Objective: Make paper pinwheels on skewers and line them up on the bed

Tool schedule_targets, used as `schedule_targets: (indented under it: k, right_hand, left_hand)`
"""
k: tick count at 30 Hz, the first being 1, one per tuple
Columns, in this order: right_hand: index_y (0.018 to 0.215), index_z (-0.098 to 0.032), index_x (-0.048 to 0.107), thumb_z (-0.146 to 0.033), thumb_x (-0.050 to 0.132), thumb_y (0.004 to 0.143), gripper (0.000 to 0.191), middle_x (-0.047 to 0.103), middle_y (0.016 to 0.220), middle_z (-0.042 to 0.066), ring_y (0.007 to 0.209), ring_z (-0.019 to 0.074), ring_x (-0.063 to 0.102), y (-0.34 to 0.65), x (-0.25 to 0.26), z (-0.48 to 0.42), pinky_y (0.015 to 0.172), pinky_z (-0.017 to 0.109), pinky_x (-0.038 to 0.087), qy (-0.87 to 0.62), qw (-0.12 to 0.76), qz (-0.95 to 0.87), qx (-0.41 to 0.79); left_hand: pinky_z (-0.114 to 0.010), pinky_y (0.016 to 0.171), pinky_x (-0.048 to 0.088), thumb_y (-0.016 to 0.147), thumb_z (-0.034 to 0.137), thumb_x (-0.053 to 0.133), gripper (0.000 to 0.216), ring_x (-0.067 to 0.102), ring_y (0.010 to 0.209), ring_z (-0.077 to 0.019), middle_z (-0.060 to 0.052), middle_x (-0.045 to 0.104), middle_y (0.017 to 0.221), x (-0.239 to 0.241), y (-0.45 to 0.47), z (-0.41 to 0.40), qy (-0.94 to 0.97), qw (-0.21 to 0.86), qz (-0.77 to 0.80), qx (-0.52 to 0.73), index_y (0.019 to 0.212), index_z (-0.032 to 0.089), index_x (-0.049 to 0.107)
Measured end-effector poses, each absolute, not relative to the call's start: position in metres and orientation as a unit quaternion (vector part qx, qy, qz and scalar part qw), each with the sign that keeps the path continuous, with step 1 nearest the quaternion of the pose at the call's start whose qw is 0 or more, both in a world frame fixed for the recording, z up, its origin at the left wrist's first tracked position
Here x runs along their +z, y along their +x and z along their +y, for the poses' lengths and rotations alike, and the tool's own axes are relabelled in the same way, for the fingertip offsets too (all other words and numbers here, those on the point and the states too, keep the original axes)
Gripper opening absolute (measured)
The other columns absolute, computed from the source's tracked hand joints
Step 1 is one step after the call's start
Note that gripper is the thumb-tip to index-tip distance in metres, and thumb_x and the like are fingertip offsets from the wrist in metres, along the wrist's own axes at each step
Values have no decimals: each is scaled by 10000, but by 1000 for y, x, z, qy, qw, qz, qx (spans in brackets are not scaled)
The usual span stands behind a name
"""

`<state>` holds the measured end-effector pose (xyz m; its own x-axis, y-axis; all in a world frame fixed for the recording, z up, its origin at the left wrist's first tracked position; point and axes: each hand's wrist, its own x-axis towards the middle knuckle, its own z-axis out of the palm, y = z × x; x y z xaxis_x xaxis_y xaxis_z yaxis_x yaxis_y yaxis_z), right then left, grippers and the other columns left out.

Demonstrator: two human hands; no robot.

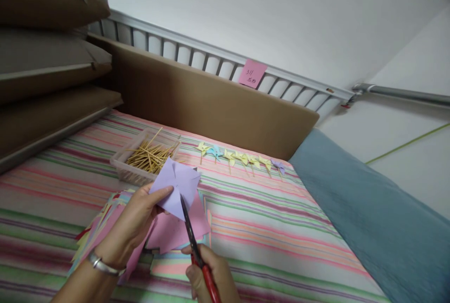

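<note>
My left hand, with a metal bangle on its wrist, pinches a purple paper square between thumb and fingers. Slits run into the paper from its corners. A pair of scissors with dark blades and red handles is gripped in my right hand. The blades point up at the paper, with the tip near its centre by the lower slit. Beneath the square lies a pile of pink paper and other coloured sheets. To its left a stack of coloured paper strips or sheets is partly hidden by my left forearm.
A clear plastic box full of thin wooden sticks stands behind my left hand. Several small paper pinwheels lie in a row on the striped cloth. A brown board leans before the radiator. Folded brown bundles rise at left.
</note>
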<state>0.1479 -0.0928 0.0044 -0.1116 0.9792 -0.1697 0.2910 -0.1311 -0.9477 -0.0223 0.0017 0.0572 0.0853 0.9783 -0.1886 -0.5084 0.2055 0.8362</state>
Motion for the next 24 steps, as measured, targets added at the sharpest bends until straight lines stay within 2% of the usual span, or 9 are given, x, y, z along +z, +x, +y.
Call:
schedule_targets:
  k: [10, 19, 24]
  right_hand:
    - [1018, -122, 627, -744, 486, 706, 710, 412, 565, -37, 441, 85, 383, 147, 12, -93, 439, 211, 318, -574, 341, -543, 509]
    - [921, -160, 666, -498, 637, 716, 395, 388, 562, -46, 503, 95, 356, 149, 13, -91, 474, 210, 298, -603, 322, -568, 459]
    - [927, -158, 651, -471, 619, 742, 365, 370, 568, -55, 497, 94, 362, 151, 13, -92, 470, 204, 311, -592, 323, -567, 474]
  left_hand:
    - [-263, 609, 460, 690, 256, 721, 193, 598, 646, -171, -74, 702, 757, 52, -23, 5, 317, 683, 376, 540, 818, 112, 721]
    - [-261, 626, 454, 645, 245, 742, 195, 597, 652, -175, -65, 701, 724, 56, -21, 3, 306, 673, 388, 551, 787, 112, 725]
    - [-259, 586, 439, 627, 275, 748, 207, 579, 596, -159, -63, 696, 702, 55, -21, 2, 321, 673, 382, 546, 758, 116, 725]
